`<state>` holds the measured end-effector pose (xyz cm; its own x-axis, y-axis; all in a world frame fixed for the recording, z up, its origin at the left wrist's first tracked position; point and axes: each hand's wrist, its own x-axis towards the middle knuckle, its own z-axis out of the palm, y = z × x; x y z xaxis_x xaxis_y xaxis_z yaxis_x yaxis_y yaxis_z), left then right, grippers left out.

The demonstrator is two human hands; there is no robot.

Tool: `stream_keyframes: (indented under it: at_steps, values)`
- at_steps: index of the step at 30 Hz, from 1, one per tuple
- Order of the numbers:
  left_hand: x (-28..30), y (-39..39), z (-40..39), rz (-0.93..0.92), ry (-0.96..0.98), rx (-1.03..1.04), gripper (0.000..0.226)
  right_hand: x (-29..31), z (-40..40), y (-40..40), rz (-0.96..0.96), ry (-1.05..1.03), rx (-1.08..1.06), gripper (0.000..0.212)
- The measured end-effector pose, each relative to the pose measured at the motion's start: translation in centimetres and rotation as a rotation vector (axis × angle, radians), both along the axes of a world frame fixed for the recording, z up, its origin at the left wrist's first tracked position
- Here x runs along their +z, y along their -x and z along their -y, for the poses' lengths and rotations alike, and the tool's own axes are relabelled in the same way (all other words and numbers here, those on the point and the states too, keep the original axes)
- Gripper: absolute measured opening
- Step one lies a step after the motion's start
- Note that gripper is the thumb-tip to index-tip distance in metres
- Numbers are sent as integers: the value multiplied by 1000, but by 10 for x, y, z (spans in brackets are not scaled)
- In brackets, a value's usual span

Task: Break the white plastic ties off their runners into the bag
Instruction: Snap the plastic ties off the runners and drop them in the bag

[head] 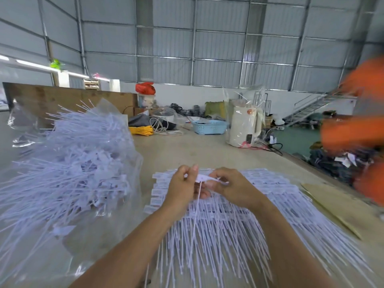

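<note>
Head view: the left hand (182, 183) and the right hand (230, 187) meet over the middle of the surface (187, 146), both pinching one white tie (204, 178) at its flat head end, the left from the left side and the right from the right. The tie's thin tail hangs down between the wrists toward the stock below. Whether this tie is already free of its runner cannot be told; the joint is hidden by the fingers. Under the hands lies a broad fan of unbroken ties on runners (239, 221), heads at the far side, tails toward the person, spread across the surface to the right. To the left, just beside that fan, the clear plastic bag (116, 204) lies open and holds a large loose heap of separated ties (79, 154), tails sticking out in all directions. Judgement: the work is well advanced but not finished; the bag's load is substantial, yet many ties remain on runners. A blurred person in orange (353, 132) stands at the right edge. A white kettle (245, 127) and a blue basket (209, 126) sit at the far end.
</note>
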<state>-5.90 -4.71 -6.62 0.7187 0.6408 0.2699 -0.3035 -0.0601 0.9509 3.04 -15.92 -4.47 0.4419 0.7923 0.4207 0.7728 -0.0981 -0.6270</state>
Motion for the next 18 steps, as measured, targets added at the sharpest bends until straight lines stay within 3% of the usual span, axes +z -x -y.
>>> stream_keyframes:
  at_steps: [4, 9, 15, 18]
  values:
    - [1, 1, 1, 10, -9, 7, 39, 0, 1, 4, -15, 36, 67, 23]
    - [-1, 1, 2, -80, -93, 12, 41, -5, -4, -1, 143, 31, -6, 18]
    - [-2, 1, -7, -333, -42, -36, 38, -12, 1, -13, 512, 158, -323, 11]
    - [-1, 8, -19, -341, 108, -84, 39, -4, 19, -27, 296, -76, -420, 24]
